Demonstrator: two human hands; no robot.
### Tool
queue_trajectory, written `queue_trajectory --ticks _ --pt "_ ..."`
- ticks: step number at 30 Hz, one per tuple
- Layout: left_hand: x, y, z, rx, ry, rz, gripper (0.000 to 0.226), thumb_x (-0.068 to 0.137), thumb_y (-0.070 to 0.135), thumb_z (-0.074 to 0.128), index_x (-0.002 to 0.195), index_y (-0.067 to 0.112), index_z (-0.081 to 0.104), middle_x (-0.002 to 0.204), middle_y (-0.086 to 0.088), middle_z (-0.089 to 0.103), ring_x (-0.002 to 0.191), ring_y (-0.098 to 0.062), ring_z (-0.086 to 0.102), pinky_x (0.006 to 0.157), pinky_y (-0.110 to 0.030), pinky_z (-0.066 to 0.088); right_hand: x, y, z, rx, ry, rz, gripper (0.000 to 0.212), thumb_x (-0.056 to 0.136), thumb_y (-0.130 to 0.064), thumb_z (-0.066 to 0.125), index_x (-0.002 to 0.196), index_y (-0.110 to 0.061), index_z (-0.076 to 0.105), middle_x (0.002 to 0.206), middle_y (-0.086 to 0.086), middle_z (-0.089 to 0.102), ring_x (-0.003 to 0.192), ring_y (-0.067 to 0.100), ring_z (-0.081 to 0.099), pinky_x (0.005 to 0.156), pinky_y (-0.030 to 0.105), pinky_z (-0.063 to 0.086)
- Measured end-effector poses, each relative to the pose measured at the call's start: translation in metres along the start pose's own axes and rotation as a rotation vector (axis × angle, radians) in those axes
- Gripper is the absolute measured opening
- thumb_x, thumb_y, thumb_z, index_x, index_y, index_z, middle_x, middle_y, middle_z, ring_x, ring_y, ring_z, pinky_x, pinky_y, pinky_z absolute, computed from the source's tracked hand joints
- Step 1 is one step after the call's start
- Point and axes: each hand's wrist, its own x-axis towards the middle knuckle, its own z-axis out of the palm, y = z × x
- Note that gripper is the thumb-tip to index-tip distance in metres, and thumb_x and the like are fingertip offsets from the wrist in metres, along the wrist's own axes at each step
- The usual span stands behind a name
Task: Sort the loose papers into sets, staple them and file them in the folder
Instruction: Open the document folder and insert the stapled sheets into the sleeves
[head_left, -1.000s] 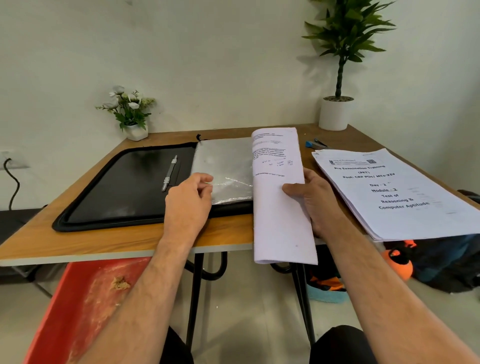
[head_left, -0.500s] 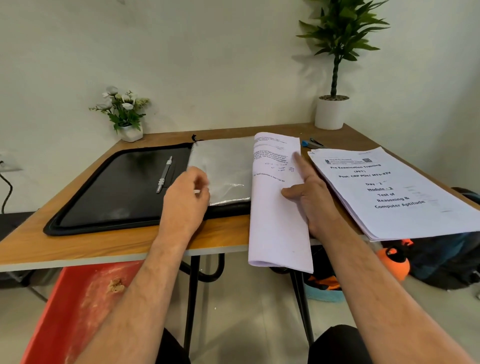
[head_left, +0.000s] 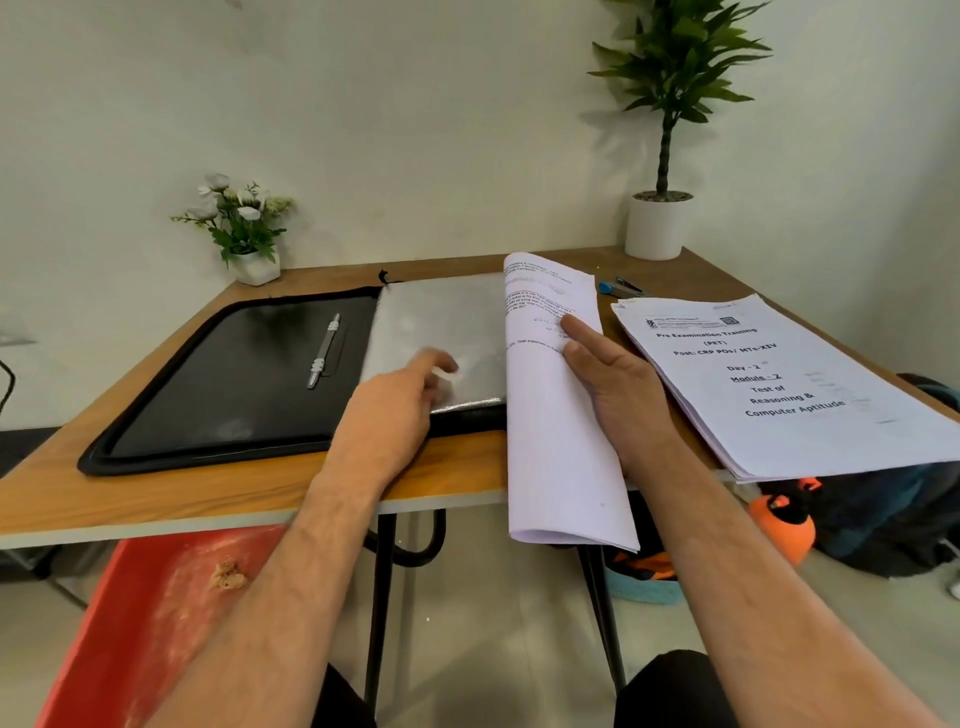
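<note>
On the wooden table (head_left: 218, 493) an open black zip folder (head_left: 218, 384) lies flat, its metal fastener clip (head_left: 324, 351) bare on the left half and a grey plastic sleeve (head_left: 441, 322) on the right half. At that sleeve the left hand (head_left: 395, 410) reaches with its fingers loosely extended, fingertips at the plastic near its front edge; motion blur hides whether they pinch it or only touch it. The right hand (head_left: 618, 384) carries a set of papers (head_left: 556, 441), curled lengthwise into a loose roll that hangs past the table's front edge; the index and middle fingers lie straight along the printed sheet, and the thumb is out of sight behind the roll. A thicker stack of printed papers (head_left: 779, 384) sits to the right, just beside the roll, with a blue stapler (head_left: 621, 287) partly hidden behind it.

By my reading the filing step is in hand: one set is ready and the sleeve is being opened or held down. Next, the roll needs flattening and squaring up with the sleeve, while the left hand keeps the slippery plastic from shifting.
</note>
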Motion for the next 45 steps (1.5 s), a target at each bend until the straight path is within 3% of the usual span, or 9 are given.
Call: queue_trajectory --ticks 8,14,18,22,25,28,34,37,45 --pt "0.017 0.007 0.001 -0.165 0.223 -0.190 0.032 0.092 0.026 0.073 0.108 0.025 0.045 0.079 0.013 0.067 0.074 -0.005 0.066 0.074 -0.029 0.052 0.002 0.003 -0.001 0.007 -0.008 -0.018 0.032 0.096 -0.025 0.065 0.126 -0.035 0.066 0.118 -0.019 0.062 0.082 -0.006 0.069 0.060 0.012 0.052" --pt "0.027 0.008 0.022 0.286 0.333 0.024 0.016 0.089 0.013 0.073 0.094 0.029 0.073 0.097 0.004 0.048 0.090 -0.013 0.044 0.067 -0.031 0.049 0.012 0.006 -0.004 -0.052 0.002 -0.095 0.057 0.093 -0.018 0.068 0.145 -0.030 0.046 0.123 -0.014 0.066 0.087 -0.007 0.069 0.061 0.011 0.052" --pt "0.021 0.010 0.020 0.345 0.118 0.183 0.053 0.088 -0.001 0.064 0.120 0.040 0.072 0.152 -0.005 0.037 0.136 -0.027 0.032 0.110 -0.040 0.035 0.011 0.008 -0.004 0.044 -0.047 -0.029 0.038 0.093 -0.012 0.067 0.129 -0.021 0.061 0.115 -0.002 0.074 0.098 0.021 0.073 0.071 0.033 0.058" --pt "0.018 0.013 0.016 0.237 0.021 0.178 0.036 0.095 0.021 0.066 0.121 0.047 0.070 0.168 0.011 -0.009 0.154 -0.025 0.004 0.124 -0.044 0.014 0.003 0.005 -0.005 0.165 -0.238 0.046 0.041 0.089 0.000 0.065 0.126 -0.016 0.062 0.118 0.006 0.073 0.098 0.029 0.073 0.071 0.038 0.060" --pt "0.016 0.016 0.014 0.273 0.148 0.040 0.048 0.089 0.034 0.073 0.135 0.030 0.061 0.165 -0.005 0.015 0.139 -0.029 0.039 0.114 -0.045 0.036 0.000 0.003 -0.004 0.185 -0.414 0.099 0.054 0.079 0.005 0.068 0.127 -0.019 0.058 0.120 0.010 0.072 0.100 0.032 0.072 0.073 0.041 0.062" --pt "0.014 0.021 0.007 0.139 0.163 -0.080 0.022 0.093 0.026 0.065 0.113 0.016 0.061 0.119 -0.010 0.062 0.103 -0.028 0.063 0.080 -0.031 0.046 0.001 0.003 -0.004 0.086 -0.536 0.159 0.065 0.077 0.006 0.071 0.131 -0.026 0.053 0.125 0.009 0.069 0.107 0.034 0.070 0.079 0.046 0.061" --pt "0.011 0.012 -0.001 -0.272 0.441 -0.193 0.021 0.097 0.005 0.058 0.116 0.002 0.051 0.082 0.023 0.053 0.070 0.010 0.059 0.060 -0.009 0.041 0.003 0.006 -0.005 -0.048 -0.677 0.208 0.076 0.080 0.007 0.065 0.144 -0.028 0.044 0.134 0.011 0.063 0.119 0.040 0.063 0.100 0.062 0.047" --pt "0.012 0.005 -0.005 -0.505 0.551 -0.281 0.024 0.092 0.000 0.063 0.115 0.002 0.056 0.088 0.022 0.064 0.078 0.027 0.055 0.069 -0.001 0.041 0.003 0.007 -0.003 -0.059 -0.729 0.220 0.073 0.086 0.012 0.059 0.144 -0.028 0.044 0.135 0.012 0.063 0.121 0.038 0.061 0.102 0.061 0.046" --pt "0.015 -0.004 -0.002 -0.587 0.643 -0.140 0.012 0.092 0.013 0.070 0.102 0.015 0.077 0.091 0.009 0.075 0.088 -0.007 0.071 0.084 -0.026 0.057 0.004 0.006 0.000 -0.121 -0.719 0.239 0.058 0.086 0.012 0.059 0.135 -0.020 0.056 0.129 0.009 0.067 0.117 0.034 0.065 0.101 0.057 0.049"
